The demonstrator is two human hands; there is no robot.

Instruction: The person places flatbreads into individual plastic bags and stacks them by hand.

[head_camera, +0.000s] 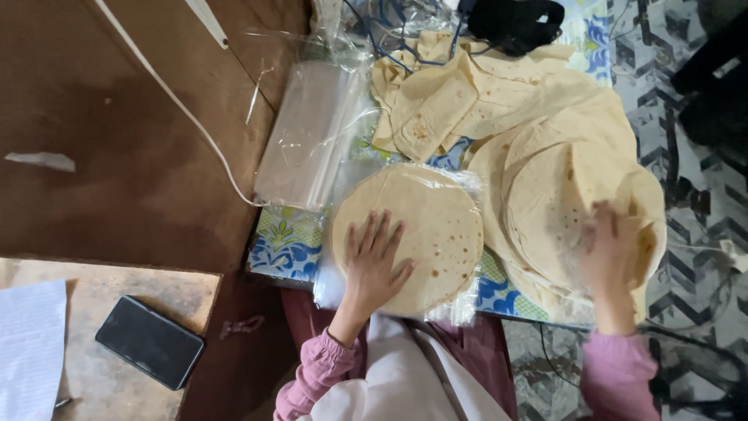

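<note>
Step in hand, judged: stacking flatbreads onto clear plastic bag. Left hand (pixel 375 265) flat, fingers spread, pressing small neat stack of round pale flatbreads (pixel 413 234) lying on clear plastic bag (pixel 460 308), front-centre of bench with blue-green floral cloth (pixel 284 245). Right hand (pixel 608 249) blurred, on loose pile of large thin flatbreads (pixel 545 179) to right; grip cannot tell. Next move likely needs one sheet peeled off cleanly, laid centred on stack. Pile of spare clear bags (pixel 308 132) just left-behind stack.

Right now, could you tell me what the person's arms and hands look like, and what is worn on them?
Both hands are bare, no gloves or rings visible. The left hand and the blurred right hand come out of long pink sleeves gathered at the wrists. A white cloth lies between the arms.
</note>
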